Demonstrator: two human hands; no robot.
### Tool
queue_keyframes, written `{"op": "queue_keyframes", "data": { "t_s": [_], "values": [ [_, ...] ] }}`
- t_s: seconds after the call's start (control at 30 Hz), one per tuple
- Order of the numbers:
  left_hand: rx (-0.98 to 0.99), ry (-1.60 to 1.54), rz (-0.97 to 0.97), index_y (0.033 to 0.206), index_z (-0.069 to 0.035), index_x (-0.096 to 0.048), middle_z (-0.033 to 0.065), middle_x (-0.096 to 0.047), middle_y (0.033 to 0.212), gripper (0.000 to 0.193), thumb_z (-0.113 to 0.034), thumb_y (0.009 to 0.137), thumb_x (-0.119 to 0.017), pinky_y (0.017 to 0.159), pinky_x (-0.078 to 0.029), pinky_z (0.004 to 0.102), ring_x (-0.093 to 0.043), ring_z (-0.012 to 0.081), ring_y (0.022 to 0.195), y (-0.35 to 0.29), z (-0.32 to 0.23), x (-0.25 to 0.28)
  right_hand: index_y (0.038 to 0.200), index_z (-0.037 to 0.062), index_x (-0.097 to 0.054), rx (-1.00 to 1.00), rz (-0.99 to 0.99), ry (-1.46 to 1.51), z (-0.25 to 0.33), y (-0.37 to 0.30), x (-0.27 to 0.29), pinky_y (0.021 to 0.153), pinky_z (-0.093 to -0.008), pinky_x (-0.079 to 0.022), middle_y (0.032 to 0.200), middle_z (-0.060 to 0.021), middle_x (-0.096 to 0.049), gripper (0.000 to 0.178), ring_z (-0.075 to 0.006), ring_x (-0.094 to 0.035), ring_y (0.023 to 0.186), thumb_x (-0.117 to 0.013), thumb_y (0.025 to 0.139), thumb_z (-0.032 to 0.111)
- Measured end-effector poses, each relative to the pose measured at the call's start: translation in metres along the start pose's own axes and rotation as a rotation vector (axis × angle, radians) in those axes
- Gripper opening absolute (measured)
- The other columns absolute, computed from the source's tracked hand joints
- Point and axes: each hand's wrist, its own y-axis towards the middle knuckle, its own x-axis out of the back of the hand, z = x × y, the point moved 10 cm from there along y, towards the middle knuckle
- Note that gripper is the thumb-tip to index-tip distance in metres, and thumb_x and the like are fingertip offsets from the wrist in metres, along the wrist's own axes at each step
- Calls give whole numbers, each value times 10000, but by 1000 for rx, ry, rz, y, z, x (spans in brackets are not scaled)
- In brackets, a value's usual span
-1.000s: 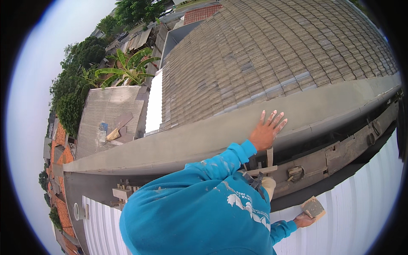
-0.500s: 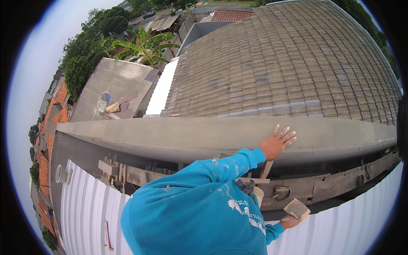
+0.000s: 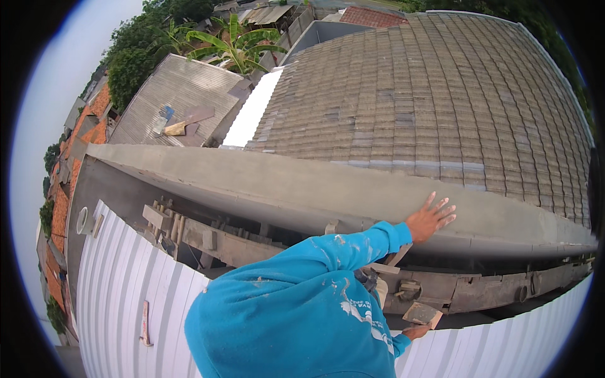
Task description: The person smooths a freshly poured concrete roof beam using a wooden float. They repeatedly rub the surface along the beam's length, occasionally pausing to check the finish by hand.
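My left hand [image 3: 431,218] lies over the smooth grey cement ledge [image 3: 283,173], fingers spread and stretched out, with pale smears on the fingertips. It holds nothing. Lower down, near the white corrugated roof, my right hand [image 3: 416,332] grips a flat, square tan block [image 3: 422,314] by its near side. The block's face is smeared grey; whether it is a float or a sponge I cannot make out. My blue sleeve and top, spattered with pale marks, hide much of the middle.
Below the ledge runs a dark gap with weathered planks [image 3: 236,249] and sticks. A hammer [image 3: 145,322] lies on the white corrugated roof [image 3: 116,277]. A round pipe end [image 3: 84,220] is at the left. Beyond the ledge rises a tiled roof [image 3: 403,94].
The whole view has turned, so the ledge now slopes down to the right. My right hand and the block have moved closer to my body. My left hand stays on the ledge, spread.
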Motion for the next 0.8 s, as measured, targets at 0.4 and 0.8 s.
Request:
{"op": "queue_keyframes", "data": {
  "t_s": [0.4, 0.8],
  "values": [
    [3, 50, 10, 1608, -199, -235, 61, -184, 1681, 744, -253, 945, -567, 1219, -20, 675, -141, 332, 1550, 2, -3, -3, 1406, -57, -457, 55, -77, -11, 21, -32, 17, 1027, -467, -451, 1338, -179, -555, 617, -344, -569, 1199, -477, 1006, 413],
    [9, 20, 7, 1605, -209, -246, 47, -193, 1678, 731, -232, 949, -566, 1225, -12, 668, -141, 324, 1550, 4, -3, -3, 1398, -19, -469, 93, -79, 247, 83, -52, 26, 1077, -470, -424, 1389, -172, -525, 558, -339, -544, 1256, -455, 1015, 386]
  ]
}}
